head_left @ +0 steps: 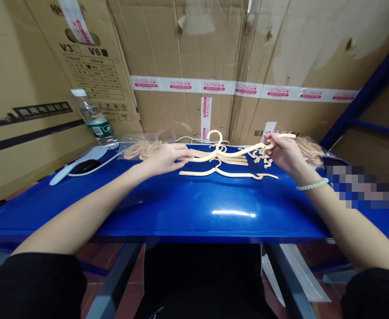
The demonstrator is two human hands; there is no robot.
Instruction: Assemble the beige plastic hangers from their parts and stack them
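A beige clothes hanger (237, 153) with a curved hook is held up above the blue table between both my hands. My left hand (168, 158) pinches its left end. With closed fingers, my right hand (285, 153) grips its right arm, where a thin piece sticks out beyond the fingers. Just below it on the table lies a second beige hanger (229, 174), with a thin piece joined at its right end. Behind the held hanger lie several straight beige hanger arms (236, 161), partly hidden. Several small curled beige pieces (266, 162) lie beside my right hand.
Clear plastic bags of beige parts lie at the left (138, 149) and right (309, 148). A water bottle (99, 130), light-blue brush-like object (61, 174), black object (86, 166) and white cable stand or lie at left. Cardboard (188, 48) walls the back; a blue metal bar (367, 84) slants at right.
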